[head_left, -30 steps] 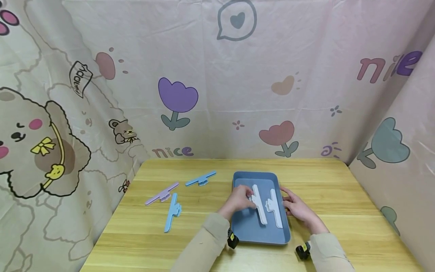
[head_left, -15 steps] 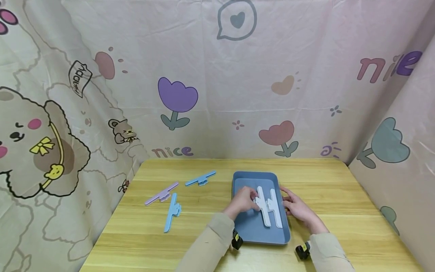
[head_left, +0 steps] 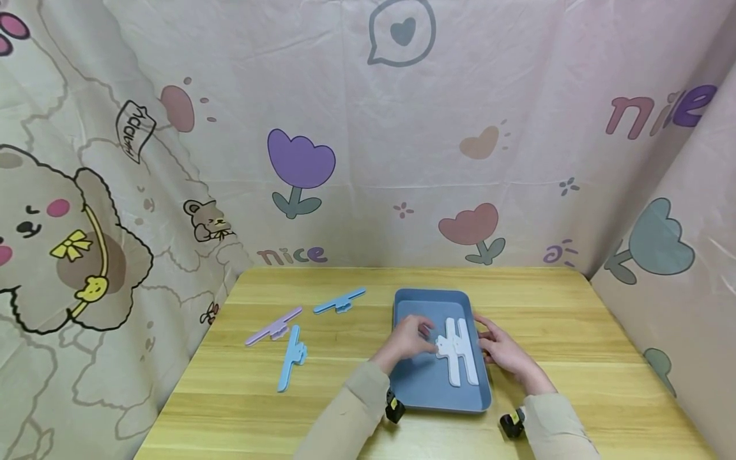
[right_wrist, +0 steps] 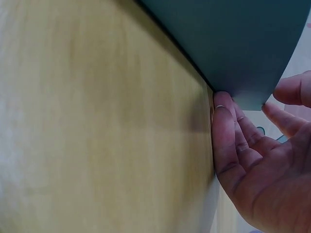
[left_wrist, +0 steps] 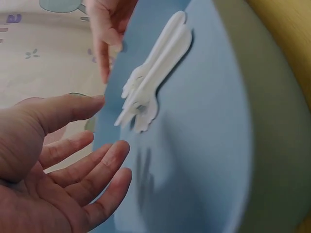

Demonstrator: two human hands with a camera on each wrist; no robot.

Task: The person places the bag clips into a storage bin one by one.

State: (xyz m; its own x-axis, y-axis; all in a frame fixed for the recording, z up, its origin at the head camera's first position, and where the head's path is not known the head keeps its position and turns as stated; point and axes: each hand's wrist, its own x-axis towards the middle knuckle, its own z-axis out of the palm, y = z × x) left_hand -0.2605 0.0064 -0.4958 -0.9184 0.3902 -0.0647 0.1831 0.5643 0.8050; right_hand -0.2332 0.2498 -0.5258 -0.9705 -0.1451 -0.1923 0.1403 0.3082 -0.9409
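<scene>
Two white bag clips [head_left: 453, 358] lie side by side in the right half of a blue tray [head_left: 425, 402], long bars nearly parallel and touching or overlapping in the head view. My left hand [head_left: 409, 338] hovers over the tray just left of them. In the left wrist view, that hand's thumb and fingers [left_wrist: 114, 155] are spread apart with nothing between them, short of the clips [left_wrist: 167, 53]. Against the tray's outer right wall rests my right hand [head_left: 503, 348]; in the right wrist view its fingertips [right_wrist: 224, 104] touch the wall low down, near the table.
On the table's left side lie a purple bag clip [head_left: 275, 327], a blue bag clip [head_left: 340, 301] behind it, and another blue bag clip [head_left: 292, 359] nearer the front. A printed curtain [head_left: 368, 160] hangs behind the wooden table [head_left: 230, 409].
My left hand has moved the left white clip rightward against the other, let it go and drawn back slightly left. My right hand stays at the tray's side.
</scene>
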